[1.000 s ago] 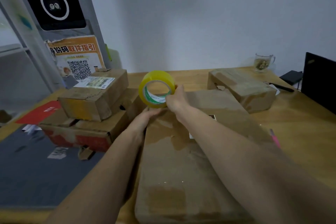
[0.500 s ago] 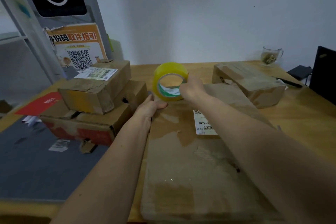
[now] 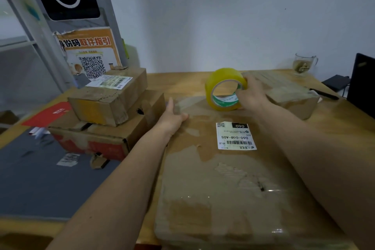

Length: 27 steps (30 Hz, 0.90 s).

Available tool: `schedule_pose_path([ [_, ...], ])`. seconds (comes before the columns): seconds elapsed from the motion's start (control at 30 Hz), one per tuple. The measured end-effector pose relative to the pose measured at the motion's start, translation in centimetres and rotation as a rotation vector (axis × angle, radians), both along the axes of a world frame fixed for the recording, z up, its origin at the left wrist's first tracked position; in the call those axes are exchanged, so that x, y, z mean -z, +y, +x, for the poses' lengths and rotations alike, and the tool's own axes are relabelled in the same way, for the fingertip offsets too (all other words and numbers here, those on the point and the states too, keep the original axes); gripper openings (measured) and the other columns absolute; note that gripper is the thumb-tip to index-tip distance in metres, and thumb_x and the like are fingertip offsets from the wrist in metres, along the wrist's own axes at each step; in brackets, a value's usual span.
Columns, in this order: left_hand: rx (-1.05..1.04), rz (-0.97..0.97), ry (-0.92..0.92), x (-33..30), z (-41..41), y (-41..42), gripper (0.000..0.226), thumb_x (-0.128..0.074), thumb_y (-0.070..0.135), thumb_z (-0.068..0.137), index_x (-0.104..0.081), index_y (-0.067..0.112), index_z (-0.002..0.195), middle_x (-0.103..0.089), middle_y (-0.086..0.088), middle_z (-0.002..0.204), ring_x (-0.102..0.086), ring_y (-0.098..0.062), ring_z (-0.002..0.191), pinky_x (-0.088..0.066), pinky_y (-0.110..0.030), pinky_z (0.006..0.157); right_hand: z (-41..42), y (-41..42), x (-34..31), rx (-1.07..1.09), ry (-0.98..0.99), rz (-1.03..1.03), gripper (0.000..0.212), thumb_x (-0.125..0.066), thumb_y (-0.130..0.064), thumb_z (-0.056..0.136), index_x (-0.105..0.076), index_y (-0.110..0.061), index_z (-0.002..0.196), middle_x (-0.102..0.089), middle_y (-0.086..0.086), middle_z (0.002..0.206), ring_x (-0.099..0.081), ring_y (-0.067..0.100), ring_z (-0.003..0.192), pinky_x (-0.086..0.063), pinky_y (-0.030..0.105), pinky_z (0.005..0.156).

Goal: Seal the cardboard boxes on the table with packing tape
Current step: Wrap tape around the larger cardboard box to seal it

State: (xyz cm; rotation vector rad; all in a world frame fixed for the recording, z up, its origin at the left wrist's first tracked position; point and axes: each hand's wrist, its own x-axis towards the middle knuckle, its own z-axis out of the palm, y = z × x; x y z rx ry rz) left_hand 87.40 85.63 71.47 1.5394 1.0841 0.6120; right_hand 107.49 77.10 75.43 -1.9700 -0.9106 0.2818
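Meanwhile, the right hand [image 3: 251, 95] gripped the yellow roll of packing tape [image 3: 225, 89], having drawn it rightward along the far edge of the large flat cardboard box [image 3: 223, 178], suggesting a strip was being laid; the left hand [image 3: 172, 114] pressed flat, fingers straight, at that box's far-left corner.

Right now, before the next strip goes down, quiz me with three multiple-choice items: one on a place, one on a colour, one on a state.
1. Where does the roll of packing tape stand?
A. on the far end of the large flat cardboard box
B. on the grey mat
C. beside the glass mug

2. What colour is the roll?
A. red
B. yellow
C. black

3. What is the left hand doing?
A. gripping the roll
B. lifting a small box
C. resting flat on the large box's far left corner

Answers: 1 A, the roll sits upright on the box top; 2 B, yellow tape, green-printed core; 3 C, fingers straight, while the right hand holds the roll.
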Motion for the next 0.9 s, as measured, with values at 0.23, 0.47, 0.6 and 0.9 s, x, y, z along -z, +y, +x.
schedule_pose_path([
  [0.23,0.255,0.674,0.856,-0.3,1.5,-0.2,0.086,-0.025,0.07,0.096,0.0,0.016,0.159,0.001,0.002,0.167,0.007,-0.015,0.153,0.006,-0.043,0.122,-0.2,-0.3,0.9,-0.004,0.16,0.131,0.038,-0.06,-0.005,0.09,-0.046,-0.014,0.125,-0.057,0.006,0.107,-0.055,0.021,0.094,-0.048,0.032,0.073],
  [0.47,0.299,0.736,0.846,-0.4,3.2,-1.2,0.101,-0.026,0.078,0.09,0.002,0.01,0.158,0.004,-0.004,0.167,0.006,-0.017,0.153,0.001,-0.033,0.122,0.1,0.2,0.2,0.052,-0.035,0.076,0.041,-0.045,0.003,0.086,-0.05,-0.015,0.123,-0.052,0.002,0.1,-0.049,0.022,0.094,-0.037,0.031,0.076],
  [0.6,0.392,0.749,0.903,-0.7,3.6,-1.2,0.098,-0.021,0.079,0.09,0.003,0.013,0.158,0.007,-0.004,0.167,0.009,-0.017,0.153,0.002,-0.036,0.122,0.2,0.6,0.2,0.065,-0.098,0.06,0.041,-0.05,-0.001,0.087,-0.05,-0.012,0.126,-0.057,0.007,0.11,-0.052,0.026,0.107,-0.036,0.029,0.079],
  [0.9,0.407,0.699,1.003,-0.5,5.4,-2.5,0.114,-0.017,0.095,0.074,0.0,0.021,0.159,0.013,-0.009,0.165,0.016,-0.027,0.152,0.006,-0.046,0.121,0.2,0.6,1.1,-0.077,0.102,-0.028,0.022,-0.061,-0.015,0.09,-0.059,-0.006,0.11,-0.063,0.013,0.108,-0.059,0.029,0.103,-0.05,0.041,0.09],
])
